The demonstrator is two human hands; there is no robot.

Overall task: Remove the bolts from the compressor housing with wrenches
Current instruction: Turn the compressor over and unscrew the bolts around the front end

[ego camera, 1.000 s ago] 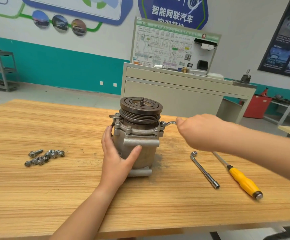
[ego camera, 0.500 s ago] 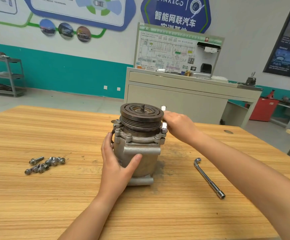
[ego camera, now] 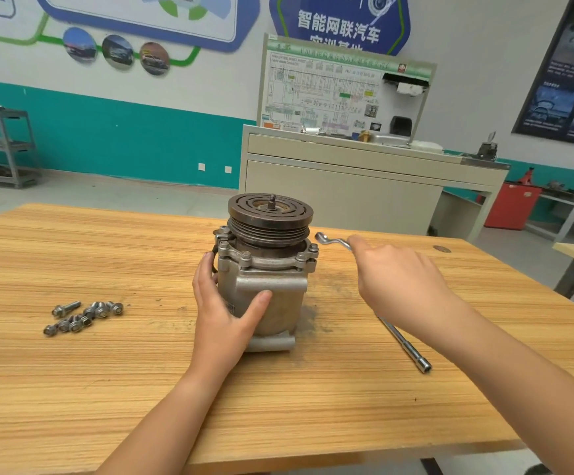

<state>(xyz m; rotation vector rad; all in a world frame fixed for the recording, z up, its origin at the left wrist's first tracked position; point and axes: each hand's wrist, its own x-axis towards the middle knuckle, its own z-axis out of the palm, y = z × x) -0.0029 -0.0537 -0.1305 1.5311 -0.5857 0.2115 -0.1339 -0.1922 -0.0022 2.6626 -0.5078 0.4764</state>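
A grey metal compressor housing [ego camera: 272,303] stands upright on the wooden table [ego camera: 141,389], with a dark grooved pulley [ego camera: 270,217] on top. Several bolts [ego camera: 245,256] sit in its upper flange. My left hand [ego camera: 225,317] grips the housing's left and front side. To the right of the flange, my right hand [ego camera: 395,282] holds a small offset ring wrench [ego camera: 332,241]. The wrench head hangs in the air just right of the flange, clear of the bolts.
Several loose bolts [ego camera: 83,317] lie on the table at the left. An L-shaped socket wrench [ego camera: 405,347] lies on the table to the right, partly under my right arm. A beige cabinet [ego camera: 347,186] stands behind the table.
My right hand has pulled away to the right from the housing's right flange bolt, and the wrench now shows free in the air. My left hand has kept its grip.
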